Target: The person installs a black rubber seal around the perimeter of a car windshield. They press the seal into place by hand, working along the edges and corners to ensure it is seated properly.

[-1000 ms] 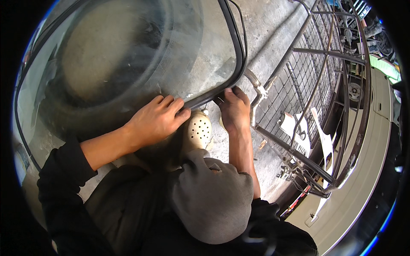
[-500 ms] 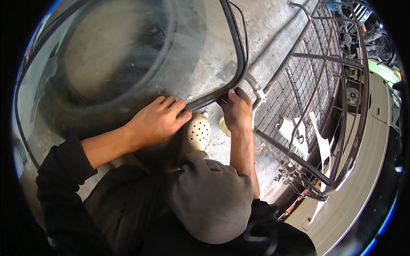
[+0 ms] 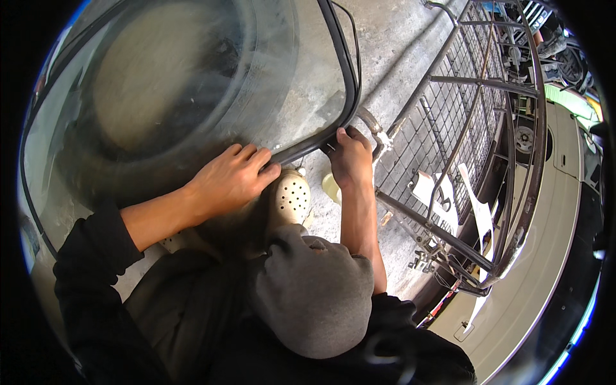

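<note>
A large curved pane of vehicle glass (image 3: 282, 106) lies in front of me, with a black rubber seal (image 3: 346, 67) running along its edge. Through the pane a tire (image 3: 221, 106) shows underneath. My left hand (image 3: 234, 174) is closed over the near edge, its fingers bent on the glass and its thumb by the seal. Close to the near right corner, my right hand (image 3: 353, 159) pinches the seal, thumb on top and the other fingers partly hidden below. A thin black cord-like strip (image 3: 355, 38) runs loose beside the seal on the right.
My beige clog (image 3: 293, 200) stands on the concrete floor below the near edge. A pale yellow round object (image 3: 331, 187) sits beside it. To the right is a metal frame with wire mesh (image 3: 443, 102), with white cut pieces (image 3: 436, 196) by it. Beyond it stands a beige vehicle body panel (image 3: 545, 244).
The whole scene has shifted slightly left in the picture. Both hands keep nearly the same places on the edge, and the right thumb sits a little differently on the seal.
</note>
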A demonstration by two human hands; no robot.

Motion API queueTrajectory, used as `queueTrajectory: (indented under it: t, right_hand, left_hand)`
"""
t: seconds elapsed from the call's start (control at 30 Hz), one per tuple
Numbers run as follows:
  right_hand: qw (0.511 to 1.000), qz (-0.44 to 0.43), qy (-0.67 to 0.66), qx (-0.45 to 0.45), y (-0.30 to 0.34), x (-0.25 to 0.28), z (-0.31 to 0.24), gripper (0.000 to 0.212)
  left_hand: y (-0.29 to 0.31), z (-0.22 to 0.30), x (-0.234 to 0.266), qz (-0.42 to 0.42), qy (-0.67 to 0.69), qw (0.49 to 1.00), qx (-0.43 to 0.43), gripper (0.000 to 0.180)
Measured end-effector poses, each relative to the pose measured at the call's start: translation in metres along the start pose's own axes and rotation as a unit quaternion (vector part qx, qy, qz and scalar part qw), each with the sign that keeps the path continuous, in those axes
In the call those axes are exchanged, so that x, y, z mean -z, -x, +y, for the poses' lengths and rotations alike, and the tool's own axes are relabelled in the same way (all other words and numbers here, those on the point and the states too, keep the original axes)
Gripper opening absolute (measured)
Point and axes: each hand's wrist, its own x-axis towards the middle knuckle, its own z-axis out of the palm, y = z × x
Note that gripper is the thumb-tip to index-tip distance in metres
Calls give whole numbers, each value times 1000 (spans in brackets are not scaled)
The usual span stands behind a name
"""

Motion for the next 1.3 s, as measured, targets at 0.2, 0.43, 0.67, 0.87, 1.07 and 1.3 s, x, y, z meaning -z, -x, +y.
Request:
queueTrajectory:
  t: [0.2, 0.43, 0.67, 0.87, 1.07, 1.3]
  right_hand:
    - [1000, -17, 5, 12, 0, 2, -12, 27]
    - [994, 57, 80, 44, -20, 1, 0, 26]
    - [999, -24, 18, 18, -11, 9, -15, 26]
    - [990, 37, 131, 27, -18, -1, -17, 27]
    - [999, -4, 45, -21, -14, 4, -21, 28]
    - [998, -7, 60, 1, -18, 4, -26, 28]
  left_hand:
    - [2, 0, -2, 7, 14, 1000, 7, 28]
    - [-4, 0, 1, -5, -12, 1000, -11, 24]
    - [-1, 0, 2, -8, -5, 1000, 0, 23]
    - [-6, -1, 3, -3, -22, 1000, -19, 22]
    - [-4, -2, 4, -15, -2, 1000, -7, 22]
    - [-3, 0, 5, -13, 3, 1000, -7, 24]
